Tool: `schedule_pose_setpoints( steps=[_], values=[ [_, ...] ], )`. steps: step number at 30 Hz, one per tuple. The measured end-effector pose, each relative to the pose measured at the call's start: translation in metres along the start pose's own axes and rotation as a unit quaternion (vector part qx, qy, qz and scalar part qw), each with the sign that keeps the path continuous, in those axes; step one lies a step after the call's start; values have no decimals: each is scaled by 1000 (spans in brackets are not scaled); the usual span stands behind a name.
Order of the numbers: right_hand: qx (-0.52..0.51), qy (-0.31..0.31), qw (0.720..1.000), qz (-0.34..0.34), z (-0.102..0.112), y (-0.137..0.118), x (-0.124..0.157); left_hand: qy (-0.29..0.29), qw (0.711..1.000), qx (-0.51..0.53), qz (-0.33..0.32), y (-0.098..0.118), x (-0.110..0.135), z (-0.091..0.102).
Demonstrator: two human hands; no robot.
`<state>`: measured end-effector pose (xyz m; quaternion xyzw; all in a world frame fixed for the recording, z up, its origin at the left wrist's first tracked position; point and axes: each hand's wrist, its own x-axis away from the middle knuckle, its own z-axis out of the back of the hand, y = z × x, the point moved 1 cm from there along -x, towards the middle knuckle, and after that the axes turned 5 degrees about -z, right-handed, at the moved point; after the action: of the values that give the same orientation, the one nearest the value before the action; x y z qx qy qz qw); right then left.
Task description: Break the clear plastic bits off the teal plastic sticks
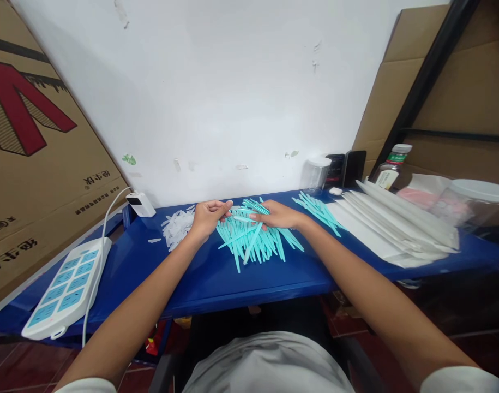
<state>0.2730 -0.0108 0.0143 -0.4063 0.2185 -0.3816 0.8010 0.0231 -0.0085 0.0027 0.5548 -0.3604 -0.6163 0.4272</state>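
My left hand is closed in a pinch, with a small pale plastic piece at its thumb and fingertip. A bundle of thin turquoise plastic sticks is gripped in my right hand, and one pale-ended stick points from it toward my left hand. Beneath both hands a loose pile of turquoise sticks lies spread on the blue table. Beside my left hand is a heap of translucent white plastic pieces. Fine detail between the fingertips is too small to make out.
More turquoise sticks lie to the right, beside stacked white bags. A clear jar, phones and a bottle stand behind. At left are a power strip, a white charger and a large carton.
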Motion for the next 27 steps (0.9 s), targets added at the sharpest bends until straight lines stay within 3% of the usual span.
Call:
schedule_pose_setpoints(
  steps=[11, 19, 27],
  values=[
    [15, 0, 1000, 0, 0, 2, -1, -31, 999, 1, 13, -3, 1, 0],
    [15, 16, 1000, -5, 4, 4, 0, -6, 1000, 6, 12, 0, 0, 2],
    [9, -9, 1000, 2, -3, 4, -3, -51, 998, -26, -7, -1, 6, -6]
  ],
)
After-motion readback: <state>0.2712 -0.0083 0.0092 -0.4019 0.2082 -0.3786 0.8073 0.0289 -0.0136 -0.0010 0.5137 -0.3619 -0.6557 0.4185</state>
